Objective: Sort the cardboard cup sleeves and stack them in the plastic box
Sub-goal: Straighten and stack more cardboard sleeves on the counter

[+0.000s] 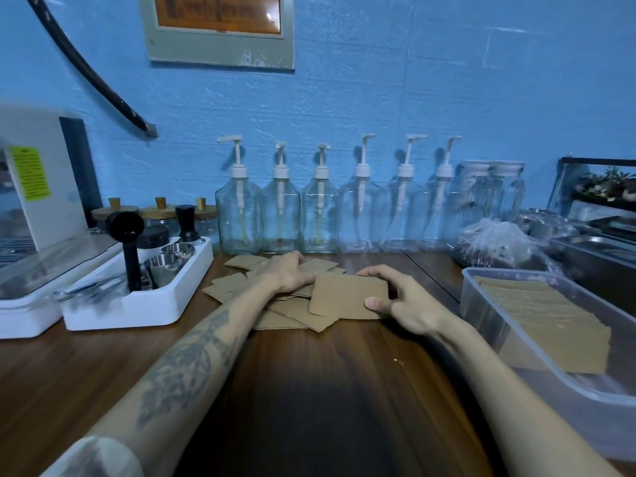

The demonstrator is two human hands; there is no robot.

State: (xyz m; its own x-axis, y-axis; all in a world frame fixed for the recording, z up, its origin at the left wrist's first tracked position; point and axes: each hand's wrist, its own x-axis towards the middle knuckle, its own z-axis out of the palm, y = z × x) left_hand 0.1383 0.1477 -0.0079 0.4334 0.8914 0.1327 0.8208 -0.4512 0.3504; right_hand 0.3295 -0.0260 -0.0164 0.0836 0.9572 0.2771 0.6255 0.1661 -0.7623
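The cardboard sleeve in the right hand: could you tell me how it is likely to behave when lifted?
The sleeve looks thin and flat, so probably very light. It holds its shape where it juts past the right hand, so likely fairly stiff, though it may bend under pressure. Its matte surface suggests it will not slip easily.

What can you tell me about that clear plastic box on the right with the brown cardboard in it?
The plastic box is a long, translucent, rounded-corner tub with a thick rim and no lid in view. It sits on the wooden counter at the right, angled toward the camera, its near end cut off by the frame. Inside lies a neat, overlapping row of flat brown cup sleeves. Neither hand touches it.
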